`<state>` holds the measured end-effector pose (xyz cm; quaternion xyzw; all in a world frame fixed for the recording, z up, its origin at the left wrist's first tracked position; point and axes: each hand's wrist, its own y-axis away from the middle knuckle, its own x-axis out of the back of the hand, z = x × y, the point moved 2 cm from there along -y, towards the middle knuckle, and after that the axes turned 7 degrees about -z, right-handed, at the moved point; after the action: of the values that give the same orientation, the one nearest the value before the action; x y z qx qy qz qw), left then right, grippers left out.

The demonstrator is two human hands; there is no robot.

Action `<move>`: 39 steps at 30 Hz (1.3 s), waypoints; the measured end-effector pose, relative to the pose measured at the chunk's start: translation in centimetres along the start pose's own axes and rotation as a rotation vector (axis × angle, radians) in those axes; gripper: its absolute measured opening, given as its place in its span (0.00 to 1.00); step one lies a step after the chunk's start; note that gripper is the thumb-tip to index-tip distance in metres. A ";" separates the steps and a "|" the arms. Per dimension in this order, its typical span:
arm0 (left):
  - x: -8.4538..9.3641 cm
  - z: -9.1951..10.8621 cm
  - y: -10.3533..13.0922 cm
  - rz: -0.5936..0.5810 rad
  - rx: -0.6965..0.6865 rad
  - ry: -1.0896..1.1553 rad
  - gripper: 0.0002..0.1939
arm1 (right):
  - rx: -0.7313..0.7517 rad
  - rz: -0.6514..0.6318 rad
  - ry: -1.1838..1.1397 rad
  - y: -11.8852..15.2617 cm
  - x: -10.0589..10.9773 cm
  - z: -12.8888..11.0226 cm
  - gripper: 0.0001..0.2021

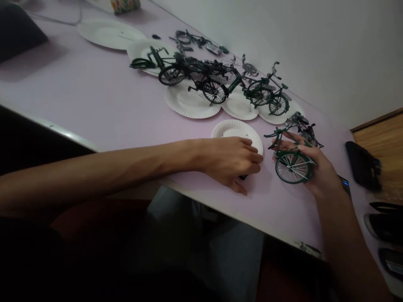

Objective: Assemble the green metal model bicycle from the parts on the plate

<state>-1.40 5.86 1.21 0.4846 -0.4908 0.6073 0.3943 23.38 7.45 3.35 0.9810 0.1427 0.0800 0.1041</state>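
A green model bicycle frame (pixel 278 140) with one spoked wheel (pixel 292 167) is gripped in my right hand (pixel 317 165), its fingers behind the frame and the thumb across the near side. My left hand (pixel 237 161) is back up over the near rim of a small paper plate (pixel 236 126), its fingers curled under. Below its palm peeks a small dark thing (pixel 243 177), too hidden to name. A few tiny pieces lie on the plate, part of which my hand covers. Dark bicycle parts (pixel 304 119) sit just behind the held frame.
Several finished-looking model bicycles (pixel 214 90) stand behind on the pink table (pixel 119 105), among paper plates (pixel 192 105). Loose parts (pixel 214 49) lie near the wall. A black pouch (pixel 363 165) and a phone-like device (pixel 344 184) are at the right; a dark object (pixel 19 33) stands far left.
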 end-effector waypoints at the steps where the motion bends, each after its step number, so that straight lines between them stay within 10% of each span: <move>1: -0.1 0.1 0.0 -0.013 0.005 -0.016 0.19 | 0.019 -0.016 -0.011 -0.2 -0.1 0.3 0.22; 12: 0.6 -0.9 0.3 0.012 0.031 0.267 0.04 | 0.065 -0.107 -0.211 -0.8 -2.2 1.4 0.20; 22: 1.0 -3.8 1.2 0.430 0.321 0.483 0.07 | 0.109 -0.073 -0.230 -1.1 -3.0 1.6 0.18; 39: 0.2 -4.0 0.9 0.533 0.224 0.424 0.11 | 0.071 -0.072 -0.292 -1.3 -3.9 2.0 0.18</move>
<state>-3.07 9.57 1.03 0.2427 -0.4376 0.8259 0.2596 19.73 7.10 0.62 0.9795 0.1639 -0.0724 0.0918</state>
